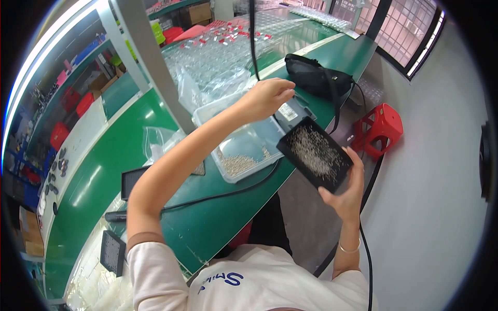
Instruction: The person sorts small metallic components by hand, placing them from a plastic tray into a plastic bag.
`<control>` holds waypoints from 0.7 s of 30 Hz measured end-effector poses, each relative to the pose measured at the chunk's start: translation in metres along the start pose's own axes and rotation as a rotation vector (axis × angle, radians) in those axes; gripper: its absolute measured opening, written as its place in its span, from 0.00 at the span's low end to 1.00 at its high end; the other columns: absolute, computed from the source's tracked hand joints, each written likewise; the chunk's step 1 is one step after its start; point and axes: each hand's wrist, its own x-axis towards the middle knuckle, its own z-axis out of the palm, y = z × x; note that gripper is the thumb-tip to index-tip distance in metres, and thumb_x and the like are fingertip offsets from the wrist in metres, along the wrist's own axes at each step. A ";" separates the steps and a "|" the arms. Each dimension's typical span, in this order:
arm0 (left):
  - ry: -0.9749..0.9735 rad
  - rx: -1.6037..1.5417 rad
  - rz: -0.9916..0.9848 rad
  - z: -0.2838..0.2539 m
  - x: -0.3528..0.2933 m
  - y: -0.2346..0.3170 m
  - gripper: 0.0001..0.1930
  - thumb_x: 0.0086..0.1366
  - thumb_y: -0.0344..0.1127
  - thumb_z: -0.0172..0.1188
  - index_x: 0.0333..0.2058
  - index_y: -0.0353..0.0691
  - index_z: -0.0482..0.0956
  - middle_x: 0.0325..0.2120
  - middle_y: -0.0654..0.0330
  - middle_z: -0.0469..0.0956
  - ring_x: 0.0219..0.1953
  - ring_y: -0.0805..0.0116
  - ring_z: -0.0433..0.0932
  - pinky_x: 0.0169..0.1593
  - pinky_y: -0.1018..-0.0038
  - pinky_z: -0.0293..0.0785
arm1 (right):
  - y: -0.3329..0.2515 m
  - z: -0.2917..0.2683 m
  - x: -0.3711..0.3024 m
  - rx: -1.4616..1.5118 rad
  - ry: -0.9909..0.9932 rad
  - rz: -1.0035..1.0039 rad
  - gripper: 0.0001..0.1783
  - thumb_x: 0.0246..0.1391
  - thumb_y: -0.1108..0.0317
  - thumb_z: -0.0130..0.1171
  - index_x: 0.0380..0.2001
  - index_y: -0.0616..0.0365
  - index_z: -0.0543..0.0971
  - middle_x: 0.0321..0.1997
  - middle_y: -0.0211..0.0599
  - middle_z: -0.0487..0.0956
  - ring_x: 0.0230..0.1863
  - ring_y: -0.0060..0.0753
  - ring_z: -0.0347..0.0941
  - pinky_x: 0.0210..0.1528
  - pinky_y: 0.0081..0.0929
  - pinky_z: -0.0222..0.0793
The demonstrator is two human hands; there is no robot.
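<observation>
My right hand (pixel 353 181) grips a shallow black tray (pixel 337 173) by its near right corner, thumb along the near edge. Many tiny pale pieces (pixel 310 153) lie loose across the tray's floor, and the tray is held out past the table's edge. My left hand (pixel 271 97) is closed with curled fingers over the far side of a clear plastic bin (pixel 232 179); whatever it may hold is hidden. More of the tiny pieces lie heaped at the bin's near end. Beside the bin, partly behind the tray, is a dark grey box with a white label (pixel 288 111).
A black bag (pixel 316 75) lies on the green table (pixel 207 228). Black cables cross the table and hang at the right. Small black trays (pixel 112 253) rest at the left. A red stool (pixel 381 129) stands by the wall. Clear plastic trays with red pieces cover the far table.
</observation>
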 end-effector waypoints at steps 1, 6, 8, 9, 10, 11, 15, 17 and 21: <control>-0.036 0.102 -0.046 0.012 0.029 -0.014 0.17 0.65 0.40 0.49 0.45 0.33 0.73 0.38 0.51 0.76 0.43 0.58 0.75 0.46 0.71 0.69 | 0.009 0.003 0.011 -0.001 0.014 -0.006 0.46 0.21 0.67 0.69 0.53 0.59 0.64 0.51 0.42 0.67 0.52 0.40 0.64 0.56 0.32 0.59; -0.302 0.359 -0.402 0.037 0.108 -0.085 0.30 0.57 0.56 0.55 0.40 0.27 0.76 0.40 0.43 0.76 0.43 0.54 0.75 0.44 0.66 0.68 | 0.059 0.041 0.061 -0.124 0.076 0.032 0.45 0.24 0.65 0.71 0.53 0.55 0.65 0.48 0.43 0.67 0.51 0.44 0.64 0.55 0.35 0.60; -0.354 0.420 -0.449 0.042 0.117 -0.103 0.34 0.52 0.59 0.58 0.41 0.29 0.76 0.40 0.46 0.76 0.43 0.53 0.75 0.44 0.65 0.70 | 0.081 0.057 0.072 -0.114 0.081 0.023 0.45 0.25 0.64 0.71 0.53 0.55 0.64 0.48 0.43 0.67 0.51 0.45 0.64 0.55 0.36 0.59; -0.394 0.466 -0.461 0.044 0.121 -0.110 0.34 0.51 0.59 0.60 0.42 0.29 0.76 0.39 0.47 0.77 0.43 0.54 0.75 0.43 0.65 0.71 | 0.090 0.064 0.077 -0.107 0.079 0.018 0.46 0.25 0.64 0.72 0.54 0.54 0.64 0.47 0.43 0.67 0.51 0.45 0.64 0.55 0.36 0.59; -0.390 0.472 -0.465 0.044 0.124 -0.123 0.34 0.51 0.59 0.60 0.42 0.29 0.76 0.39 0.47 0.77 0.43 0.54 0.75 0.43 0.65 0.71 | 0.094 0.074 0.080 -0.116 0.067 0.029 0.46 0.25 0.63 0.72 0.54 0.53 0.64 0.48 0.43 0.67 0.52 0.44 0.63 0.55 0.36 0.59; -0.430 0.451 -0.521 0.042 0.124 -0.134 0.33 0.50 0.57 0.61 0.43 0.31 0.76 0.39 0.48 0.77 0.41 0.56 0.76 0.40 0.65 0.73 | 0.095 0.082 0.082 -0.105 0.065 0.026 0.46 0.25 0.63 0.72 0.54 0.53 0.64 0.48 0.43 0.67 0.52 0.44 0.63 0.55 0.36 0.59; -0.397 0.321 -0.552 0.047 0.125 -0.155 0.26 0.47 0.50 0.66 0.37 0.32 0.79 0.35 0.49 0.78 0.33 0.54 0.79 0.32 0.65 0.77 | 0.104 0.104 0.089 -0.181 0.028 0.059 0.46 0.27 0.62 0.72 0.55 0.54 0.64 0.50 0.43 0.66 0.53 0.45 0.62 0.56 0.36 0.59; -0.408 0.336 -0.503 0.048 0.124 -0.159 0.23 0.49 0.49 0.64 0.37 0.35 0.80 0.31 0.51 0.79 0.31 0.58 0.78 0.31 0.65 0.75 | 0.111 0.112 0.092 -0.197 0.049 0.032 0.46 0.27 0.57 0.71 0.55 0.52 0.63 0.49 0.42 0.65 0.53 0.44 0.61 0.56 0.36 0.57; -0.396 0.454 -0.274 0.045 0.123 -0.176 0.15 0.51 0.44 0.62 0.34 0.41 0.82 0.23 0.53 0.79 0.25 0.61 0.77 0.31 0.66 0.72 | 0.117 0.129 0.097 -0.363 0.040 -0.020 0.42 0.32 0.52 0.69 0.53 0.53 0.67 0.52 0.46 0.63 0.54 0.45 0.60 0.58 0.38 0.55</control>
